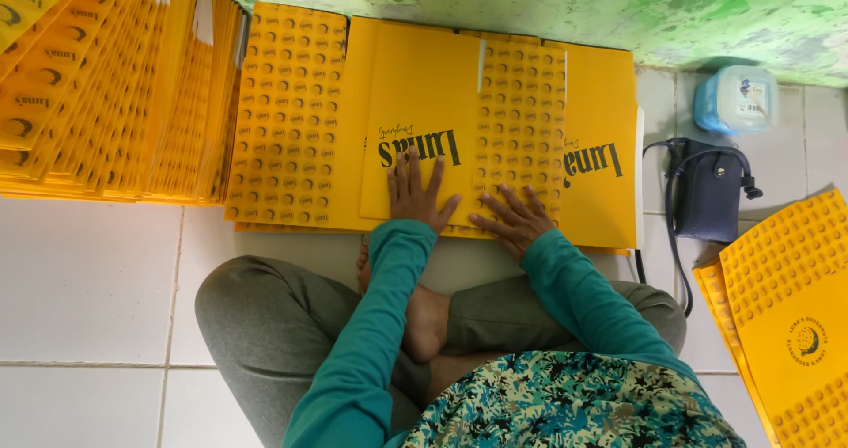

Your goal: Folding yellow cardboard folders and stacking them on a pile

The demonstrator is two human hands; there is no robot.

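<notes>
A flat yellow cardboard box blank (pixel 291 121) with a dotted pattern and black lettering lies unfolded on the white tiled floor in front of my crossed legs. One plain yellow panel (pixel 424 86) is folded over its middle. My left hand (pixel 417 192) presses flat on that folded panel, fingers spread. My right hand (pixel 512 221) rests flat beside it on the dotted section, fingers also spread. Neither hand holds anything. The blank seems to lie on top of more sheets of the same kind.
A tall fanned stack of yellow blanks (pixel 106 77) stands at the left. More yellow blanks (pixel 786 307) lie at the right. A dark small bag with strap (pixel 707 192) and a blue-white plastic container (pixel 738 99) sit by the green wall (pixel 618 6).
</notes>
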